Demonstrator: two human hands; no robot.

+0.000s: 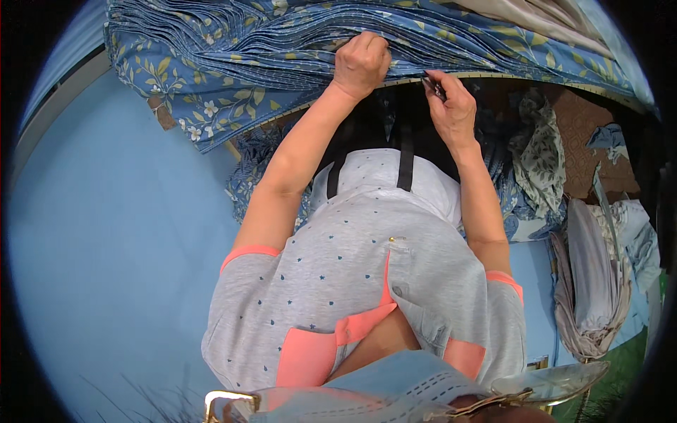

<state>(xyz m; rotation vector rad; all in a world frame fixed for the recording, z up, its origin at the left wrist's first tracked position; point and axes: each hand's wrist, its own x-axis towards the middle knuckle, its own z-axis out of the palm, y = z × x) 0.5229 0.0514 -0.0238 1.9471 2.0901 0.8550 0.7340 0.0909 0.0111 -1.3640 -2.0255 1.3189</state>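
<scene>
A long stack of blue fabric [233, 67] with white flowers and green leaves lies across the far side, gathered in many layered folds with stitched edges. My left hand [362, 65] is closed in a fist on the near folds, gripping the layers. Just to its right, at the cloth's near edge, my right hand [457, 111] is closed around small dark snips [436, 87]. Their tip points up toward the fabric; my fingers hide most of the tool. Beneath the folds, a pale edge strip with small marks [493, 75] curves along the front.
Pale blue floor [113, 254] spreads on the left. More blue floral cloth hangs below the table edge. At the right are a grey leaf-print cloth [539, 151], a brown patterned surface [582, 134] and a hanging bundle of grey fabric [592, 282]. Beige cloth [536, 21] lies at the far right.
</scene>
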